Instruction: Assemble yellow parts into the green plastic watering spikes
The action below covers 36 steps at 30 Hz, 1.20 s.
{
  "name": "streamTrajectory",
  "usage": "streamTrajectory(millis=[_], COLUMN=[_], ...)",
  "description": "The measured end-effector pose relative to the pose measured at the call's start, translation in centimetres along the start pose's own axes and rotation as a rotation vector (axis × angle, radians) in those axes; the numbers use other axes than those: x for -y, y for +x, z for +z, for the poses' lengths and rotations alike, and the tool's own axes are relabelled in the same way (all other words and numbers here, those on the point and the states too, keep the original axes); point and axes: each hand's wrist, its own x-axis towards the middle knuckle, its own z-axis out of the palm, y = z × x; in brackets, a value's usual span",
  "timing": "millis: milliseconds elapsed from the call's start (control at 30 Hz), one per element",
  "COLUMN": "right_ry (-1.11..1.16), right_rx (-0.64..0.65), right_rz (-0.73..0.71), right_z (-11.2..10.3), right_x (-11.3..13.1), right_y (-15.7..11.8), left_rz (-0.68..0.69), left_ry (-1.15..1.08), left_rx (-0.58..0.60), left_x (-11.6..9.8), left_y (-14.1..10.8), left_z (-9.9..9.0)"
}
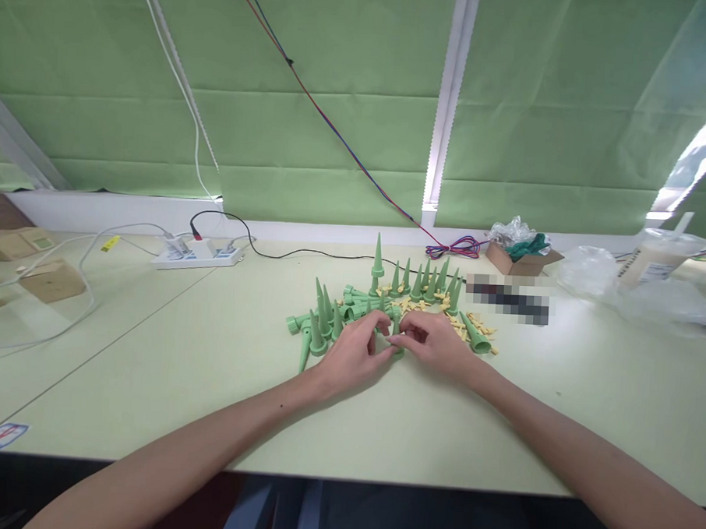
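My left hand curls around a green plastic cone spike that stands point-up on the table, its thumb and fingertips at the lower part. From the other side my right hand is closed on the same spike, thumb and forefinger pinched near its base. Whether a small part sits between those fingertips is hidden. Several more green spikes stand left of my hands, among lying green capped pieces. Behind my right hand stands another group of upright spikes. Small yellow plastic pieces are scattered around them.
One green spike lies on its side to the right. A taller stack rises at the back. Farther off are a power strip, a cardboard box, a plastic bag, a drink cup and brown boxes.
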Motion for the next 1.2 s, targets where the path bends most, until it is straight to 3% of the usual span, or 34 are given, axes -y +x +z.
streamTrajectory(millis=[200,400,533,800,1033,1200], right_ry=[-0.09,-0.235,-0.312,-0.513,-0.517,-0.53], right_rx=[0.077,-0.099,-0.128,0.01,0.075,0.127], right_rz=[-0.103,-0.06,0.019,0.105,0.143,0.234], right_z=[-0.3,-1.6,-2.0,-2.2,-2.0,-1.9], right_x=[-0.3,-1.3,-2.4,-3.6,-3.9,-4.1], right_y=[0.1,0.5,0.7,0.7,0.5,0.7], left_rz=[-0.032,-0.008,0.016,0.068,0.104,0.055], left_ry=[-0.081,-0.013,-0.012,0.058,0.092,0.063], left_rx=[0.109,0.135,0.135,0.071,0.033,0.031], left_x=[-0.3,0.1,0.1,0.3,0.1,0.2], left_y=[0.0,-0.1,-0.1,0.1,0.3,0.3], left_z=[0.1,0.2,0.2,0.3,0.1,0.3])
